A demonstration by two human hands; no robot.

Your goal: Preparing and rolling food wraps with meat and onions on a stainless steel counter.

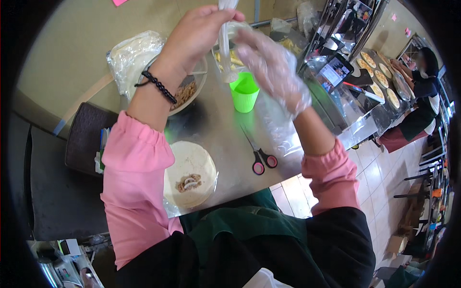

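Observation:
My bare left hand [201, 34] grips the twisted upper part of a clear plastic piping bag [226, 54]. The bag's lower end, with some white filling, hangs at the rim of a bright green plastic cup [245, 93]. My right hand [266, 66], in a clear plastic glove and blurred, is raised just right of the bag with its fingers apart. Nearer me, a stack of round flatbreads [194, 158] bears a small heap of brown filling [190, 183] with a white squiggle on it. Black-handled scissors [260, 156] lie right of the flatbreads.
A bowl of brown filling [185, 93] and plastic-wrapped flatbreads [133, 54] stand at the left. Behind the cup is a container of yellow strips [230, 57]. A phone [335, 72] stands at the right. Farther right, a person [419, 93] works beside several topped flatbreads [381, 79].

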